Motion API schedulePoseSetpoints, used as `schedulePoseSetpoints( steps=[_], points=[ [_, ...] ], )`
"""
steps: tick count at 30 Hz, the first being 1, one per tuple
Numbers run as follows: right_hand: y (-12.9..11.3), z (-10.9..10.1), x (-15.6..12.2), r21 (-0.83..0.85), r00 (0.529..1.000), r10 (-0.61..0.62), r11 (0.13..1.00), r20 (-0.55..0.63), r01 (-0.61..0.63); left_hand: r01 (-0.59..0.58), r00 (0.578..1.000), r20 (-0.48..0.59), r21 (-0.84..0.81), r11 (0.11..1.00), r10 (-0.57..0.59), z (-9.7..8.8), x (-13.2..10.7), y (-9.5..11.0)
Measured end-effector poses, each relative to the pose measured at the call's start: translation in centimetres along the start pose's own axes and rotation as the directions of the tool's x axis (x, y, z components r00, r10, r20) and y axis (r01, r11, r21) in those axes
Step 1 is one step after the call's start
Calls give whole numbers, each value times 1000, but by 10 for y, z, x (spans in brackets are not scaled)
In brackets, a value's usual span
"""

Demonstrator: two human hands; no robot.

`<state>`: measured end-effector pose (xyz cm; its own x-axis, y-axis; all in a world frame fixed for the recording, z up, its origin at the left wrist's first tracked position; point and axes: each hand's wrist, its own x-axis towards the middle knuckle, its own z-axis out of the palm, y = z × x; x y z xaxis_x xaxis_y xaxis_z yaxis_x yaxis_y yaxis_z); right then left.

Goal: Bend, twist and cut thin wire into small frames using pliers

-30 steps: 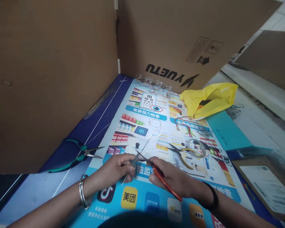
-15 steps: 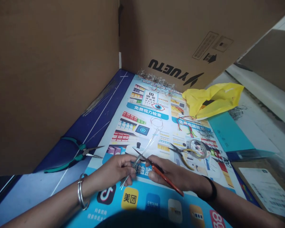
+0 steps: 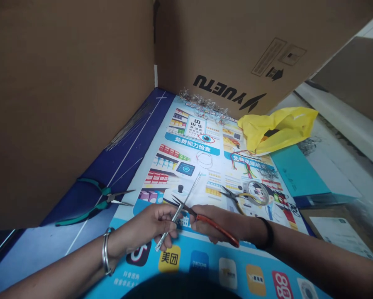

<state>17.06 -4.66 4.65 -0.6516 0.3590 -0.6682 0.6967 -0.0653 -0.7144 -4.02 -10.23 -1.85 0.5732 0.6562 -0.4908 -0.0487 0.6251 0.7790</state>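
Observation:
My left hand (image 3: 159, 226) is closed around a thin bundle of silver wires (image 3: 191, 193), which slants up and to the right across the poster. Its lower ends stick out below my fingers. In my right hand (image 3: 215, 220) is a pair of pliers with orange-red handles (image 3: 217, 229). Their dark, slightly parted jaws cross the bundle just above my left fingers; whether they grip it I cannot tell. A thin wire ring (image 3: 204, 159) lies on the poster beyond the bundle. Pliers with yellow handles (image 3: 234, 199) rest to the right, near a coil of wire (image 3: 257, 193).
Green-handled pliers (image 3: 96, 203) lie open on the left. Loose straight wires (image 3: 127, 126) run along the cardboard wall (image 3: 71, 104). Tangled wire scraps (image 3: 201, 104) sit at the back. A yellow bag (image 3: 279, 128) and a teal folder (image 3: 300, 170) are on the right.
The wire bundle has shifted down and left, with more of its lower ends below my left hand. My right hand and the orange-red pliers have moved slightly left, and the jaws appear more parted.

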Motion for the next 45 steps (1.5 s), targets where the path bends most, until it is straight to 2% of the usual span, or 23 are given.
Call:
schedulePoseSetpoints(
  steps=[3, 6, 12, 19, 29, 37, 45],
  points=[
    [1, 0, 8, 14, 997, 51, 999, 50, -51, 49, 999, -18, -48, 998, -50, 2, -1, 1],
    [4, -2, 17, 114, 987, 53, 991, 151, -70, 74, 997, -24, -106, 992, -77, 2, -1, 2],
    [5, -8, 22, 239, 964, 202, 941, 172, -240, 108, 993, -22, -170, 980, -113, 2, 1, 2],
    [12, -11, 21, 335, 975, 159, 920, 158, -204, 121, 991, -35, -189, 975, -130, 5, 0, 5],
    [31, -12, 25, 453, 976, 44, 881, 211, -138, 125, 988, -48, -280, 952, -144, 5, 3, 2],
    [34, -15, 24, 525, 968, -18, 843, 248, -119, 142, 987, -34, -306, 942, -160, 3, 4, 2],
    [35, -14, 25, 516, 971, -1, 847, 241, -127, 153, 986, -18, -317, 936, -167, 1, 4, 4]
  ],
)
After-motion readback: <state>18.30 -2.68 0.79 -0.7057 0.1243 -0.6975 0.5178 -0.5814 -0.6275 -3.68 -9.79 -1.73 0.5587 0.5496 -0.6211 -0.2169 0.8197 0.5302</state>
